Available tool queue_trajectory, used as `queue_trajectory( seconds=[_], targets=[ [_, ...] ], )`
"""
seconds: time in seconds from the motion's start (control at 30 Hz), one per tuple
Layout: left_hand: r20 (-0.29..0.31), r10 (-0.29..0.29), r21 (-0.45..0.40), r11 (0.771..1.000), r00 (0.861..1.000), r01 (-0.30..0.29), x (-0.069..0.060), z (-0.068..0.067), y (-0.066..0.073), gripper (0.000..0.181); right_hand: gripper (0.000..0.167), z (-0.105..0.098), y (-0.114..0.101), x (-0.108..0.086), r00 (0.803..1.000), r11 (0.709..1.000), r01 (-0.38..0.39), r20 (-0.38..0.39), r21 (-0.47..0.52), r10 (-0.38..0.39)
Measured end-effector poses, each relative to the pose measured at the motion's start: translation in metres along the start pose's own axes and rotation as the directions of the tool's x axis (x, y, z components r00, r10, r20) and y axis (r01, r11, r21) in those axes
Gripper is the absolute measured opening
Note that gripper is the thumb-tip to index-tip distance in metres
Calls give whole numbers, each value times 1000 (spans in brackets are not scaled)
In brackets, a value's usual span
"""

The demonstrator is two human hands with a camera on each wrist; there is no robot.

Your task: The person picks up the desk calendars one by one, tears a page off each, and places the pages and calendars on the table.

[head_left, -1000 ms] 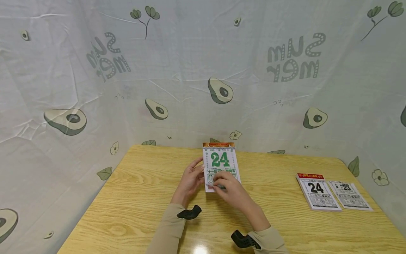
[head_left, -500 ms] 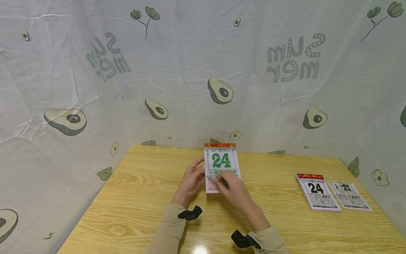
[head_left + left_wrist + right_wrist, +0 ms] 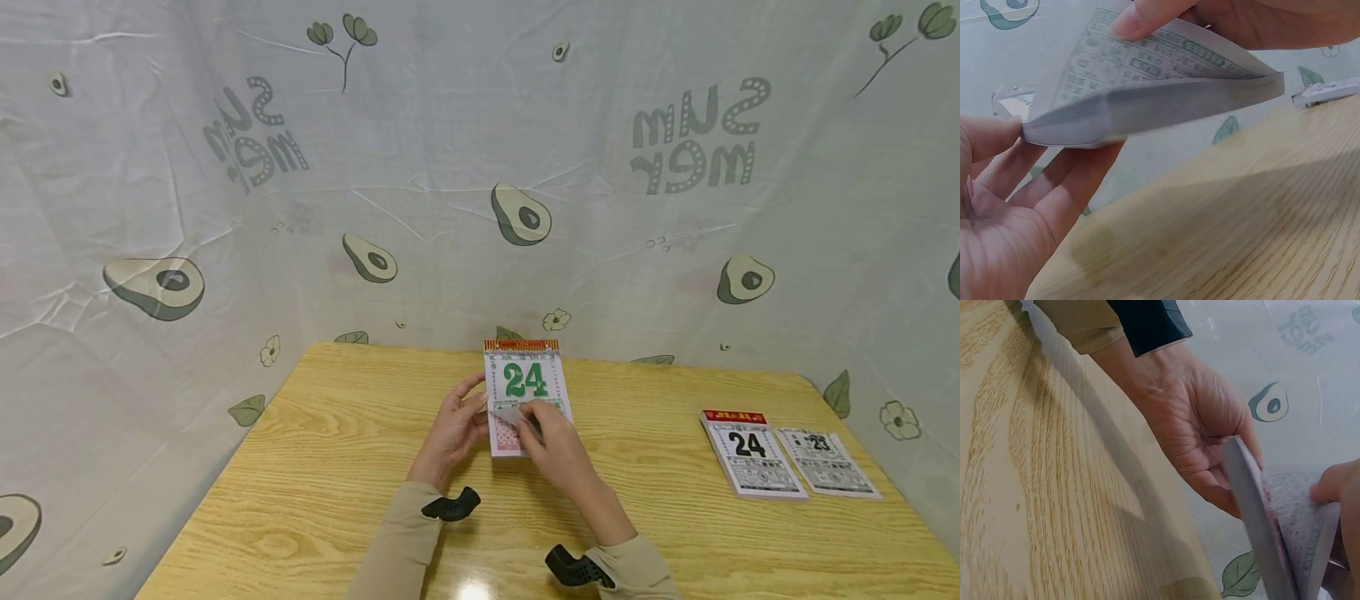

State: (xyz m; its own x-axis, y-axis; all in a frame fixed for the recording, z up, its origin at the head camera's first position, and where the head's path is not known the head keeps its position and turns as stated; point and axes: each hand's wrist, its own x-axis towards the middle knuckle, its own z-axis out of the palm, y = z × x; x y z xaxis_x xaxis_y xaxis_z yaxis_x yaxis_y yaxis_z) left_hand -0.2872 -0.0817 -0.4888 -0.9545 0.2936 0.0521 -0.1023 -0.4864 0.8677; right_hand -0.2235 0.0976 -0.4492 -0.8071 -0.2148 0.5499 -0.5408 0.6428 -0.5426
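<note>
A thick tear-off calendar [image 3: 498, 375] with a green 24 and a red-and-gold header is held above the table, tilted. My left hand [image 3: 452, 429] grips its left edge; in the left wrist view the left hand [image 3: 1016, 212] has its thumb at a corner and its fingers beneath. My right hand [image 3: 558, 446] pinches the lower part of the top sheet, which is bent up and away from the pad. The lifted sheet [image 3: 1116, 59] shows green print, with the right thumb on it. In the right wrist view, pad edges [image 3: 1257, 519] stand apart from the raised sheet.
On the right of the wooden table [image 3: 337, 417] lie another calendar [image 3: 753, 458] with a black 24 and a red header, and beside it a loose-looking sheet or pad [image 3: 828, 462] showing 23. A white curtain [image 3: 450, 167] with avocado prints stands behind the table.
The lower part of the top sheet has been lifted higher by my right hand, exposing red print below. The calendar has shifted slightly right; my left hand keeps its grip.
</note>
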Motion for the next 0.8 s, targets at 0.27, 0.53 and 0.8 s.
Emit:
queue_trajectory(
  seconds=[0.27, 0.53, 0.8],
  targets=[
    [-34, -23, -83, 996, 999, 20, 1, 10, -3, 43, 8, 1, 0, 0, 999, 1000, 19, -38, -22, -19],
    [-57, -31, -193, 981, 998, 20, 0, 18, -6, 38, 7, -2, -1, 2, 998, 1000, -13, -61, -19, 12],
    [-74, -20, -205, 979, 997, 4, -1, 21, -8, 46, 8, -3, -2, 2, 998, 1000, -12, -56, 22, 13]
  ],
)
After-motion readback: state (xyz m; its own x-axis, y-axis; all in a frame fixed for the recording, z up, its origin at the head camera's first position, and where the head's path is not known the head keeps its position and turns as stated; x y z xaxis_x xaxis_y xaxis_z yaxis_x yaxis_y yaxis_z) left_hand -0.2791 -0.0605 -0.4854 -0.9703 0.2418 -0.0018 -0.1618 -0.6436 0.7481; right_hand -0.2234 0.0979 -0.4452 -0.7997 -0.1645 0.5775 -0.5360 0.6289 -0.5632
